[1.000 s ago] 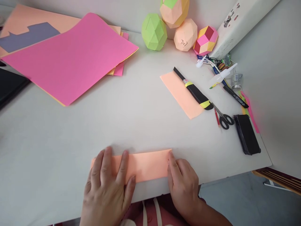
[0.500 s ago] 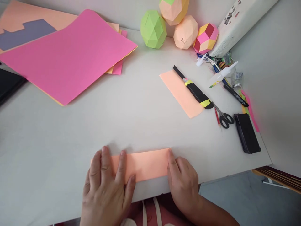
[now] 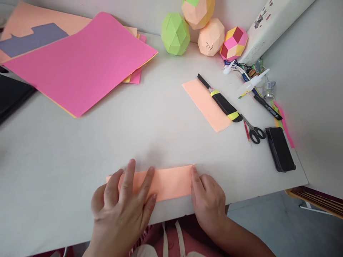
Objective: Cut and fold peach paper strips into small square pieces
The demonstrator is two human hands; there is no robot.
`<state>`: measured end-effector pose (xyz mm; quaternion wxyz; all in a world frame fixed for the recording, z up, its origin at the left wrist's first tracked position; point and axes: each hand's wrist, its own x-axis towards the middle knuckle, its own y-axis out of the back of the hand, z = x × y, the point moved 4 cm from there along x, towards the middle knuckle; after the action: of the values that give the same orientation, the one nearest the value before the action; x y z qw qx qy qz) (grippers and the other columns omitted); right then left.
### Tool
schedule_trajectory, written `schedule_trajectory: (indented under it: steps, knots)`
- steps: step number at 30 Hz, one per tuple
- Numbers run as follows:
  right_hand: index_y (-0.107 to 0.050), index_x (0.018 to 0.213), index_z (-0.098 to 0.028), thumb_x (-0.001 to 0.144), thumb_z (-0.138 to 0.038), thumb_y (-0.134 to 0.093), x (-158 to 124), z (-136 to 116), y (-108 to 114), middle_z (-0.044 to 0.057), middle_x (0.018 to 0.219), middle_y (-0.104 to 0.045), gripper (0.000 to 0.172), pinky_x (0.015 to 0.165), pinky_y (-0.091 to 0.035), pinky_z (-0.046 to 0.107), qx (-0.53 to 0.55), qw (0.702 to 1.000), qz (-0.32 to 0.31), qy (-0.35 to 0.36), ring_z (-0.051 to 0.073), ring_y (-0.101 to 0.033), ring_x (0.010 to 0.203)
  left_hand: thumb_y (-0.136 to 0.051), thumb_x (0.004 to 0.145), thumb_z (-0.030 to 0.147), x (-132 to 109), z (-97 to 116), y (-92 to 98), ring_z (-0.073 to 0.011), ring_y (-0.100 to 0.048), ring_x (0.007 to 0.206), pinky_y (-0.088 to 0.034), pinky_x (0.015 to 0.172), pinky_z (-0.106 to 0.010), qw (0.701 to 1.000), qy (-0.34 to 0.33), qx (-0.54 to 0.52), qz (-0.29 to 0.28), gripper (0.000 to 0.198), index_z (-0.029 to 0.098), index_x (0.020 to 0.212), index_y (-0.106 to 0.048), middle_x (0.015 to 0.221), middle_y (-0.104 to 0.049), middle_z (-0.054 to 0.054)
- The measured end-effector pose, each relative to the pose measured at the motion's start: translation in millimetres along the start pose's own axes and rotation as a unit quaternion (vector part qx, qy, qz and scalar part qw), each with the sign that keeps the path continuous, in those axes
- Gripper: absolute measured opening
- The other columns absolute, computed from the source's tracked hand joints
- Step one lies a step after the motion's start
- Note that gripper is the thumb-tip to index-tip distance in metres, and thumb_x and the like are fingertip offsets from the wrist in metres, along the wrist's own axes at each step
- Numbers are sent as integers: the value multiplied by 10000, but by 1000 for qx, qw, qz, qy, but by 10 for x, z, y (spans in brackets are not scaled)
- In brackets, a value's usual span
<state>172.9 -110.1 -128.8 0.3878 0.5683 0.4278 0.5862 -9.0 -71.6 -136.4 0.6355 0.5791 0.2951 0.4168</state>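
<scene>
A peach paper strip (image 3: 171, 184) lies lengthwise near the desk's front edge, looking folded along its length. Across its left part rests my left hand (image 3: 124, 203), fingers spread, with the fingertips reaching over the far edge. The strip's left end is mostly hidden beneath it. My right hand (image 3: 209, 200) is closed at the right end, its index fingertip on the far corner and the other fingers curled. Its thumb is hidden. Farther up the desk, a second peach paper piece (image 3: 199, 101) lies partly under a black and yellow utility knife (image 3: 225, 105).
Scissors (image 3: 256, 135), a red pencil (image 3: 246, 132) and a black case (image 3: 280, 149) lie at the right. Pink paper sheets (image 3: 88, 64) cover the back left. Several paper polyhedra, one green (image 3: 175, 34), stand along the wall. A white glue bottle (image 3: 253, 84) lies among clutter.
My left hand has slid right along the strip and spread its fingers wider, with the index finger farther along. The right hand stays at the strip's right end. The view has shifted slightly.
</scene>
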Motion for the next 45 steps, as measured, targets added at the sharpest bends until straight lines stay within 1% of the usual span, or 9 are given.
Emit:
schedule_trajectory:
  steps: [6,9,14,20,24,26,35,41,45]
  knots:
    - [-584,1180,-68,864,42,-463,-7,1,-4,-31,576,-412,356,483,-278,273,-1,1000,7,2,124,-357,529,-476,904,233,102,-96,-3,-393,-213,1421,-306,1096,-570,989,-139,-47,20,584,151,1462,-323,1532,-301,-169]
    - [-609,1160,-63,892,4,-468,14,23,17,-35,559,-425,309,473,-277,266,15,1000,3,1,119,-366,514,-413,925,197,149,-110,-45,-359,-234,1421,-301,1119,-508,978,-185,-92,6,563,77,1462,-291,1525,-300,-203]
    - [-659,1115,-48,956,-130,-468,74,140,35,-14,566,-501,262,483,-338,253,127,990,-51,-23,117,-455,516,-441,946,291,184,-105,-93,-358,-224,1425,-181,1147,-572,973,-205,-107,-6,507,215,1443,-370,1538,-324,-96]
    - [-634,1194,-95,946,-250,-505,155,310,40,-12,622,-589,320,540,-452,255,286,943,-159,-61,128,-525,550,-377,962,392,195,-109,-101,-355,-204,1429,-145,1153,-555,973,-208,-94,-28,504,178,1414,-432,1508,-388,-56]
    - [-607,1247,-154,886,-232,-582,207,382,45,-36,666,-629,370,582,-493,246,346,902,-237,-102,118,-566,576,-376,961,413,198,-109,-111,-349,-199,1432,-149,1151,-550,973,-206,-96,-30,519,191,1429,-414,1521,-363,-46]
    - [-597,1255,-154,877,-210,-581,207,387,49,-36,678,-639,383,590,-501,250,348,898,-249,-100,120,-577,585,-377,961,417,196,-110,-120,-344,-192,1436,-148,1152,-549,974,-206,-95,-31,525,199,1439,-400,1524,-358,-45]
    - [-655,1114,-52,962,-145,-425,32,178,118,31,655,-542,291,508,-426,271,167,980,-106,22,147,-497,575,-372,961,416,196,-114,-105,-326,-206,1435,-151,1159,-533,975,-202,-93,-25,571,197,1485,-306,1522,-359,-38]
    - [-589,1244,-72,902,-45,-463,-22,158,100,50,705,-516,365,492,-360,267,87,992,-69,54,177,-460,661,-371,958,422,191,-111,-107,-324,-192,1440,-145,1164,-529,975,-201,-86,-29,566,186,1471,-339,1526,-351,-35]
    - [-613,1202,-117,897,-81,-506,2,246,115,131,952,-582,325,687,-468,369,99,989,-72,77,245,-511,891,-364,958,426,185,-114,-113,-323,-192,1439,-139,1168,-524,976,-199,-85,-32,544,163,1432,-412,1524,-352,-40]
